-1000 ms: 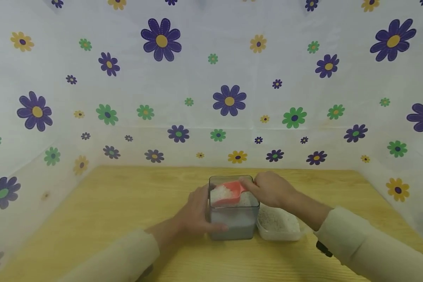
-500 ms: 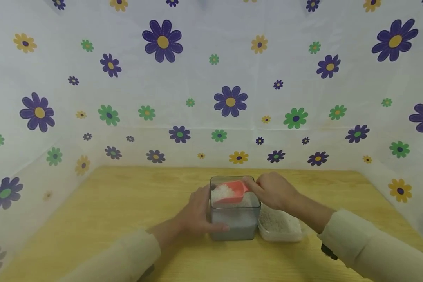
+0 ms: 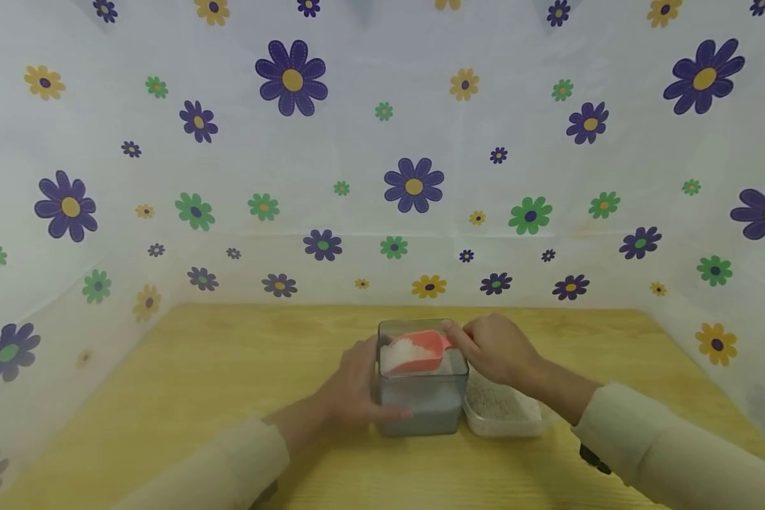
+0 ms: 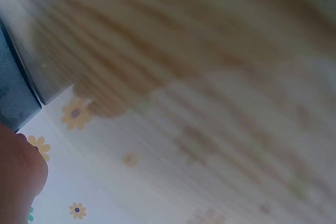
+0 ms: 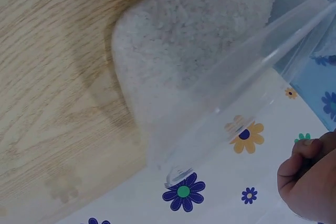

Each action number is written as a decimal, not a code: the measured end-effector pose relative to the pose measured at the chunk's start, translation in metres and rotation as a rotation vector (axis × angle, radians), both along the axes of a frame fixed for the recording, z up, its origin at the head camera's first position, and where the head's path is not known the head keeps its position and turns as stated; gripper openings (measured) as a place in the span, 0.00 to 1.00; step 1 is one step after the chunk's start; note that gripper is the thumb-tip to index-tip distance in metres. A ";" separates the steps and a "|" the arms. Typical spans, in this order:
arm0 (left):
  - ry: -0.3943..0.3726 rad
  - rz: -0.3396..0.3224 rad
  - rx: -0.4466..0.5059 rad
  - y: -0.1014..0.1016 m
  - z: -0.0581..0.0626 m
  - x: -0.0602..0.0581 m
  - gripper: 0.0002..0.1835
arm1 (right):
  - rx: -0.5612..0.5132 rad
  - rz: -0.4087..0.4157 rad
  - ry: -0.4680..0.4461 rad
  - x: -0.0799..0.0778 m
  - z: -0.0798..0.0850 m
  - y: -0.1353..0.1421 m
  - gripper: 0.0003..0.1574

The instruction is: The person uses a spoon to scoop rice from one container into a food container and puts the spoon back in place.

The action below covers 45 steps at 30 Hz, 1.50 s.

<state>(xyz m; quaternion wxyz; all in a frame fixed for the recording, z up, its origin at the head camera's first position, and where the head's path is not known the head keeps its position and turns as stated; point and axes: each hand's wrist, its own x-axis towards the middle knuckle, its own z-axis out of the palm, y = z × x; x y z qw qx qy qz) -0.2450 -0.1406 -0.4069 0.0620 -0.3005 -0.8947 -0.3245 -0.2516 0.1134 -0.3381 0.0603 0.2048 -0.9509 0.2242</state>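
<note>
- Your right grip [image 3: 500,347] is clenched around the handle of the scoop [image 3: 430,346], with the thumb laid along it.
- The scoop is coral pink, with a rounded trough; its mouth points toward the left edge of the surface [image 3: 261,347] and its handle toward the right edge.
- White rice [image 3: 403,354] heaps in the mouth end of the scoop, leaving the pink trough bare near the handle.
- You have the scoop in the opening of the bin [image 3: 421,397]; whether its underside touches the rice below, you cannot tell.
- The bin is square-cornered, see-through grey plastic with a dark rim, standing upright about midway between the surface's left and right edges, well forward of its back edge.
- Your left grip [image 3: 357,386] is grasping the bin, thumb across the front wall and fingers along the left side.
- Just beside the bin, toward the surface's right edge, sits a clear tub [image 3: 506,427] with more white grains, partly under your right forearm.
</note>
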 end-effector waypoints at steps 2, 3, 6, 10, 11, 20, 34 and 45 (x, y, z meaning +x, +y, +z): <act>-0.005 0.004 -0.001 0.000 0.000 0.000 0.50 | 0.001 -0.010 0.017 0.000 -0.001 0.001 0.39; -0.018 0.009 -0.005 0.000 0.001 0.000 0.50 | 0.005 -0.012 0.026 0.000 -0.001 0.002 0.39; -0.053 0.022 -0.019 0.000 0.000 0.001 0.52 | 0.009 -0.017 0.040 0.000 -0.002 0.004 0.39; -0.057 0.025 -0.018 0.000 0.001 0.002 0.53 | -0.016 -0.020 0.063 0.000 0.000 0.007 0.38; -0.054 0.024 -0.014 0.001 0.002 0.002 0.53 | -0.024 -0.022 0.069 0.000 0.001 0.008 0.37; -0.104 0.032 -0.025 -0.001 -0.002 0.001 0.51 | -0.038 -0.045 0.094 0.000 0.010 0.019 0.36; -0.081 0.045 -0.014 0.001 0.001 0.001 0.55 | -0.098 -0.125 0.146 0.005 0.020 0.063 0.37; -0.075 0.048 -0.019 0.000 0.000 0.000 0.55 | -0.101 -0.224 0.119 0.017 0.015 0.110 0.37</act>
